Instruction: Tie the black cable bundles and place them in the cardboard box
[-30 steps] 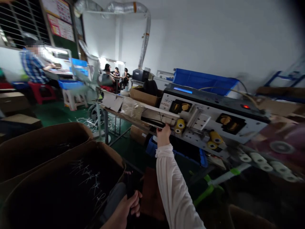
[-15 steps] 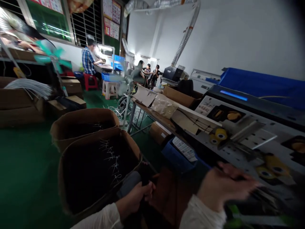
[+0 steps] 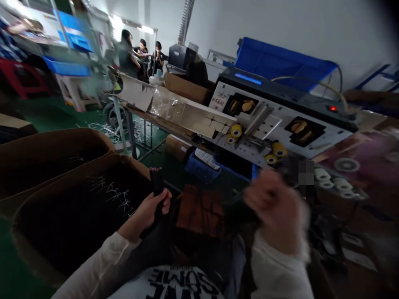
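A black wire bundle point(image 3: 156, 182) is being gripped upright in the closed left hand point(image 3: 149, 209) above a cardboard box point(image 3: 93, 160); the right hand point(image 3: 276, 209) is being blurred, its grip untellable.

The single head-worn camera is looking forward and down from the person's own head, sitting very close above the printed T-shirt point(image 3: 173, 284), left hand point(image 3: 146, 209) and right hand point(image 3: 276, 207). It is taking in the nearby cardboard box point(image 3: 77, 166) and bench machine point(image 3: 280, 124) from above, and the far white wall point(image 3: 280, 20) beyond them, with the whole frame tilting sideways.
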`<state>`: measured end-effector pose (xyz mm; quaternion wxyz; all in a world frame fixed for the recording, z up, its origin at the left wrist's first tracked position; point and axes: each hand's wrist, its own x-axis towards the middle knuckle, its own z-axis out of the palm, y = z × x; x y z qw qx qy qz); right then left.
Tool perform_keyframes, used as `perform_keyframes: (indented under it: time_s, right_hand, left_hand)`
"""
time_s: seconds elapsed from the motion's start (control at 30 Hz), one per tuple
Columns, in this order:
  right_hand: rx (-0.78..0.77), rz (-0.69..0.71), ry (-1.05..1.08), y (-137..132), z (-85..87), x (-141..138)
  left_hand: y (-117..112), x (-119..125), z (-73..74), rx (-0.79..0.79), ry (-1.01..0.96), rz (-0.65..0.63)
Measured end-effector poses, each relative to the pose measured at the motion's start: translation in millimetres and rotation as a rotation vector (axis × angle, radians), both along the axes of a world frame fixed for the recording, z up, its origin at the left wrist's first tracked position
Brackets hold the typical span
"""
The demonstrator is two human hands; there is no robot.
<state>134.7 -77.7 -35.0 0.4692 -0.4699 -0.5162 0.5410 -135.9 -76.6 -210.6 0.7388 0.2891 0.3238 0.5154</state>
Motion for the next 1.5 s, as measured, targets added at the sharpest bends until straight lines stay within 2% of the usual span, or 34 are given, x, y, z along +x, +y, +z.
perform_keyframes:
  time_s: [0.07, 0.13, 0.27, 0.37, 0.53, 0.63, 0.8, 0.9, 0.97, 1.07, 1.13, 1.23, 1.43, 1.5]
  right_hand:
    - [-0.114, 0.176, 0.196, 22.5, -16.8, -34.1]
    - [-0.211, 0.268, 0.313, 45.5, -44.7, -64.1]
    - [-0.271, 0.275, 0.491, 70.5, -98.4, -90.4]
    - [-0.255, 0.232, 0.574, 73.5, -118.5, -92.5]
    - [-0.242, 0.195, 0.567, 69.6, -129.8, -101.4]
    - [-0.238, 0.118, 0.558, 68.0, -133.6, -107.8]
    - [-0.16, 0.031, 0.55, 65.9, -134.7, -103.3]
    - [-0.159, 0.097, 0.421, 61.2, -135.1, -95.1]
    - [-0.154, 0.148, 0.202, 55.2, -138.3, -92.3]
    - [0.015, 0.201, -0.198, 42.1, -148.7, -96.0]
    - [0.16, 0.24, -0.368, 32.0, -157.7, -102.1]
    - [0.249, 0.316, -0.453, 18.7, -169.2, -110.4]
    - [0.228, 0.367, -0.458, 12.5, -174.6, -110.8]
    - [0.213, 0.382, -0.451, 13.4, -176.1, -109.0]
  left_hand:
    - [1.5, 15.8, 9.2, 0.055, 0.092, -0.028]
    - [1.6, 31.8, 13.7, 0.101, 0.18, -0.052]
    - [1.1, 52.3, 9.3, 0.047, 0.272, -0.019]
    - [0.9, 57.2, 2.4, 0.014, 0.261, 0.018]
    - [2.2, 62.8, -9.3, -0.025, 0.283, 0.149]
    - [2.5, 65.4, -15.8, -0.037, 0.25, 0.184]
    - [5.7, 54.9, -14.5, -0.052, 0.228, 0.273]
    - [12.3, 39.2, -6.0, -0.076, 0.159, 0.314]
    - [17.8, 28.6, 0.5, -0.08, 0.116, 0.314]
    - [25.9, 17.7, 8.5, -0.055, 0.1, 0.32]
    - [30.4, 14.4, 12.4, -0.031, 0.107, 0.348]
    - [34.7, 13.6, 17.2, -0.025, 0.123, 0.395]
    - [31.0, 15.7, 21.2, 0.007, 0.045, 0.45]
    - [27.5, 15.7, 19.3, -0.002, 0.059, 0.425]
